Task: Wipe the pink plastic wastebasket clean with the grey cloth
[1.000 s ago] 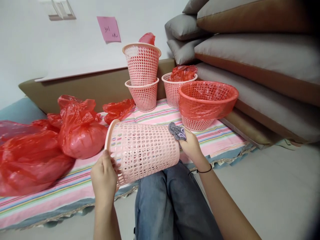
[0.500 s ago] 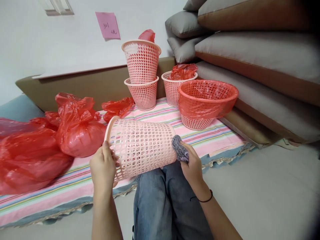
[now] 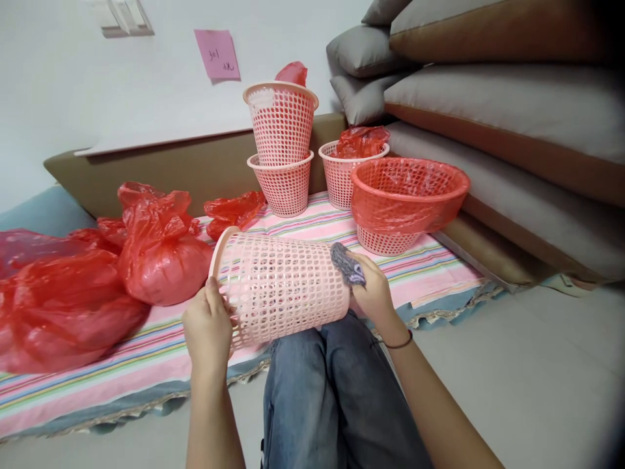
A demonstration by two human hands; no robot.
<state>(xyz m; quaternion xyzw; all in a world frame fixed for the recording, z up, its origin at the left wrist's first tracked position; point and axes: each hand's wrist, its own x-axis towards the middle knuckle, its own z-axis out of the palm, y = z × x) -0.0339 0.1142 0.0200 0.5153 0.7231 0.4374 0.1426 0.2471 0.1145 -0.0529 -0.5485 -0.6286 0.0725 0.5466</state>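
A pink perforated plastic wastebasket [image 3: 286, 286] lies on its side above my knees, its rim to the left and its base to the right. My left hand [image 3: 209, 319] is closed around the rim, thumb outside and fingers partly hidden inside. In my right hand [image 3: 374, 290] is a bunched grey cloth [image 3: 347, 264], pressed against the upper edge of the basket's base.
Red plastic bags [image 3: 163, 254] sit on the striped cloth [image 3: 161, 352] at the left. Stacked pink baskets [image 3: 286, 182], another basket [image 3: 336, 179] and a red-lined basket [image 3: 407, 208] stand behind. Grey cushions [image 3: 488, 104] are piled at the right.
My right hand has moved the grey cloth up along the base end of the wastebasket. My left hand keeps its hold on the rim. The view has shifted slightly.
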